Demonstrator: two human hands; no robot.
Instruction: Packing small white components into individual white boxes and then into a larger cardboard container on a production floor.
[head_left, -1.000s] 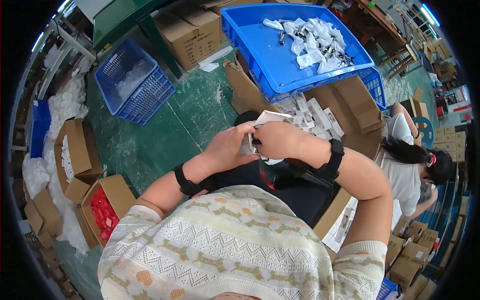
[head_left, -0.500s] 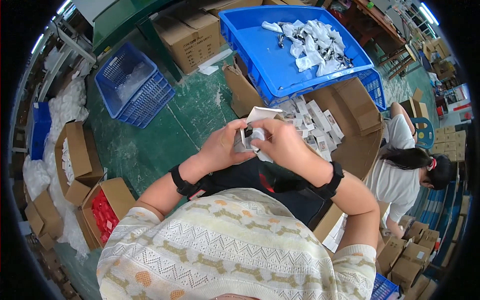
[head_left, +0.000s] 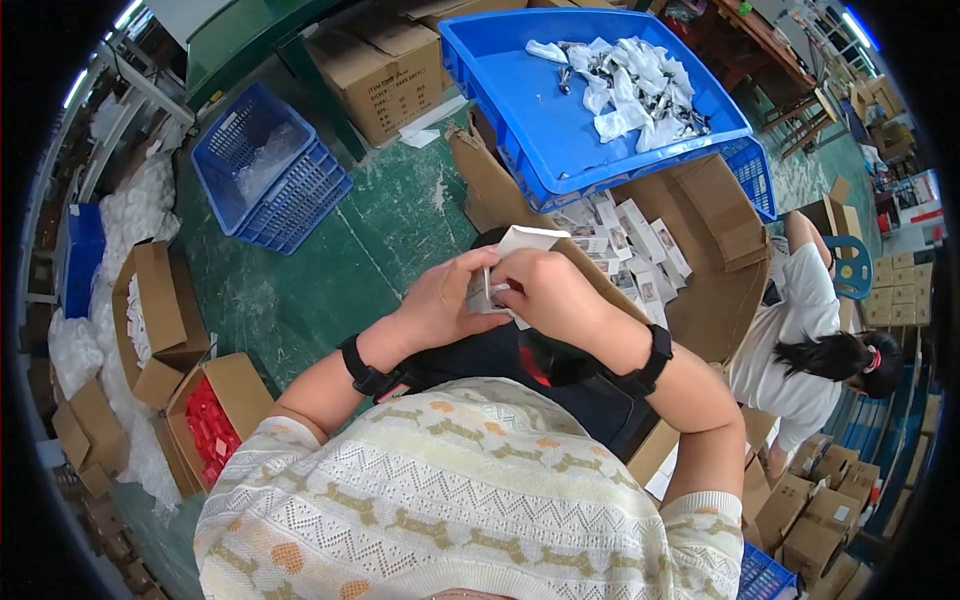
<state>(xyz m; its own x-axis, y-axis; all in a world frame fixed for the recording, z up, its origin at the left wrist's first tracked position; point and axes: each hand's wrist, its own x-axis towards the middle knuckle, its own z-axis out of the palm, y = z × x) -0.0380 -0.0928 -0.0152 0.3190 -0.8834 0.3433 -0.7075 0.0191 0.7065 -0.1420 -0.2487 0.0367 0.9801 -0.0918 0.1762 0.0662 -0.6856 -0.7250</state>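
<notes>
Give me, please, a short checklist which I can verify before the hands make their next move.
1. Left hand holds the small white box: ok.
2. Box flap is standing open: ok.
3. Right hand is clear of the box: not ok, its fingers are at the opening.
4. Contents sit properly inside: cannot tell, the fingers hide them.
5. Blue tray has bagged pieces in it: ok.
6. White boxes lie inside the open carton: ok.

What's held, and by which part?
Small white box; left hand grips it by opposite sides. Right hand is at its open end, hold hidden.
</notes>
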